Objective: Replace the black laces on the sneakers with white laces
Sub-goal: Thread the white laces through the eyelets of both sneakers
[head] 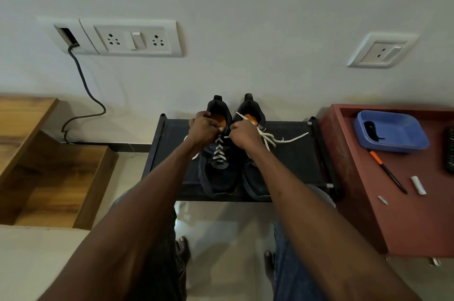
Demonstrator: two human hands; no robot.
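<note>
Laces: you're pinching the white lace (219,150) at the left sneaker's (218,165) top eyelets, left hand (202,128) and right hand (244,134) both curled on it. Sneakers are sitting mid-rack (172,153), toward its back edge. Lace is soft, floppy; I'd grip near the tip.

One view only, head-worn, wide-angle. Looks fwd and down from above the person's own arms, facing a wall (245,5) w/ socket plates (130,38). Near range: both forearms run up from bottom edge to frame centre, low black rack (290,165) just beyond, bare feet (183,249) on floor straight below. Edges bowed by lens. No 2nd view, so no shared area.
</note>
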